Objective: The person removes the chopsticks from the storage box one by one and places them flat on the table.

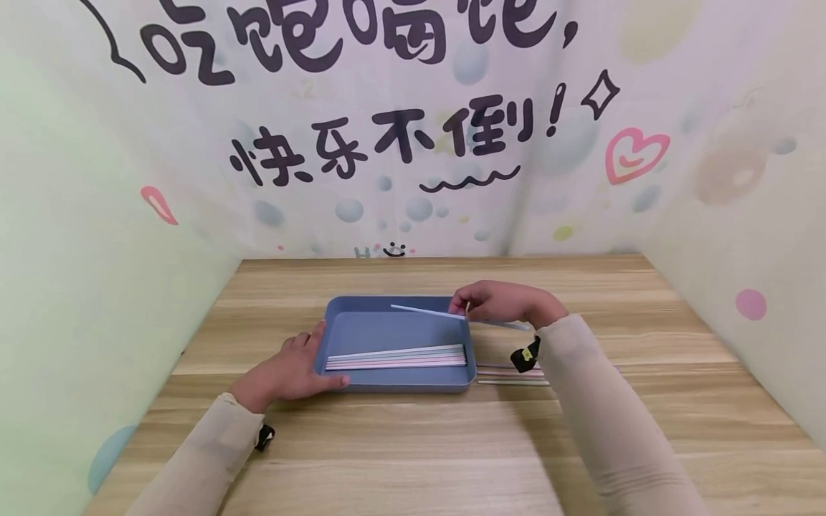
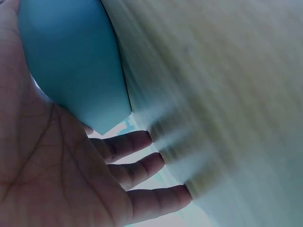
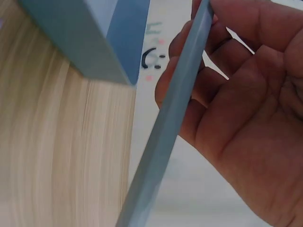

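My right hand [image 1: 500,301] pinches a light blue chopstick [image 1: 422,311] between thumb and fingers. It is over the right rear part of a blue tray [image 1: 381,328], and one end of the chopstick reaches across the tray while the other points right past the wrist. Close up in the right wrist view, this faceted chopstick [image 3: 165,123] slants below the fingers. Several pastel chopsticks [image 1: 396,358] lie side by side along the tray's front. My left hand [image 1: 290,369] rests against the tray's left side with fairly straight fingers, thumb over its front left corner.
More pastel chopsticks [image 1: 513,382] lie on the wooden table [image 1: 400,451] right of the tray, partly hidden by my right sleeve and wrist strap. A printed cloth wall [image 1: 387,208] stands behind the table, with pale walls at both sides.
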Motion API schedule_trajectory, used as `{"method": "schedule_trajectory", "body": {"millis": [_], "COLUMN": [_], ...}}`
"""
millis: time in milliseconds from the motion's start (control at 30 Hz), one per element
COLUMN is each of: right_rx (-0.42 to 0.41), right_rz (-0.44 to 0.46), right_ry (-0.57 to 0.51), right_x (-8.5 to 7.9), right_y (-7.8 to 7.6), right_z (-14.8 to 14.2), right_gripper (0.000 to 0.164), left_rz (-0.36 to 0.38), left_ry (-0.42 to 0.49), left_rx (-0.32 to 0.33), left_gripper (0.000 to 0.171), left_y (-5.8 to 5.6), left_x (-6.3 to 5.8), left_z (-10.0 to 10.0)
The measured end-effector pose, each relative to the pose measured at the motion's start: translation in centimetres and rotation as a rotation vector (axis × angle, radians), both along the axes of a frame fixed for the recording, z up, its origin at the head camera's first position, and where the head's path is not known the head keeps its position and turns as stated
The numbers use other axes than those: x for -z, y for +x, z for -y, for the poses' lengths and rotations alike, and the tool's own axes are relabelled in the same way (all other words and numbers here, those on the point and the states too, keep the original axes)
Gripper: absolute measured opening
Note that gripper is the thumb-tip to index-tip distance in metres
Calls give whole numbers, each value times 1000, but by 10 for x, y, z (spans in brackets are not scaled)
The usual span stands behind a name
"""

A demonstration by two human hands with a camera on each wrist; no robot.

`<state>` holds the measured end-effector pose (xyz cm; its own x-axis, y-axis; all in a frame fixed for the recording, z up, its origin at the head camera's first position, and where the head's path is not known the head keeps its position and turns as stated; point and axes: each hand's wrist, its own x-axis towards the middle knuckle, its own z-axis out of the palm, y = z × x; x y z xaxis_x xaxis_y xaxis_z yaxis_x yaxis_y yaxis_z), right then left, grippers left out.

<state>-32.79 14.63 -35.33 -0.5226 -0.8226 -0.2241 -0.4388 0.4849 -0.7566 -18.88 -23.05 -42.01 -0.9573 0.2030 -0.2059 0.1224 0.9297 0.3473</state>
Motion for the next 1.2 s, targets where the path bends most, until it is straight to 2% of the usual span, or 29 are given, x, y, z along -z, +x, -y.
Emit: {"method": "schedule_trajectory", "body": {"millis": [467, 867, 1000, 1200], "right_rx": [72, 122, 149, 145], "right_rz": [83, 216, 225, 210], "right_ry": [45, 125, 140, 160], "right_x": [10, 24, 27, 30], "right_y": [-1, -6, -4, -2], "right_z": [-52, -98, -113, -130], "right_gripper": [18, 24, 24, 23], "left_rz": [0, -1, -3, 1], "left_ry": [5, 5, 5, 0], "left_rx": [-2, -4, -2, -6], "left_gripper": [125, 126, 125, 126], "left_y": [1, 1, 1, 1], "left_x": [-1, 0, 0, 0], "left_z": [-1, -1, -1, -1]}}
